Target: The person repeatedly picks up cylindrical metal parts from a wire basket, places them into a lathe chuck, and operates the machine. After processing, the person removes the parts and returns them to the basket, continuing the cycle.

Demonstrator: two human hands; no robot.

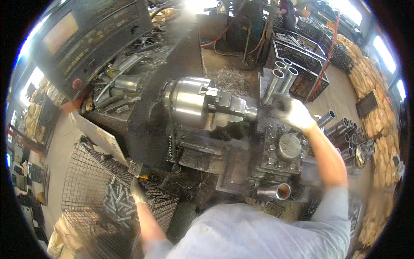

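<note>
My gloved left hand [138, 192] is at the lathe's lower front, closed just under a small metal block with a yellow mark [139, 171]; what its fingers hold is hidden. My right hand [295, 114], in a white glove with dark, smeared fingertips, reaches over the tool post [289, 146]. It is close to the upright metal tubes [272, 86] and to the right of the short tube end [251, 113] in the chuck jaws. Blur hides whether its fingers grip anything. The shiny lathe chuck [189, 101] faces right.
A metal tube [274, 191] lies in front of the tool post. Several tubes [347, 136] stand at the right. A wire basket [86, 181] with small metal pieces [118, 200] is at lower left. Tools [125, 82] lie on the headstock. Behind is a metal crate [302, 54].
</note>
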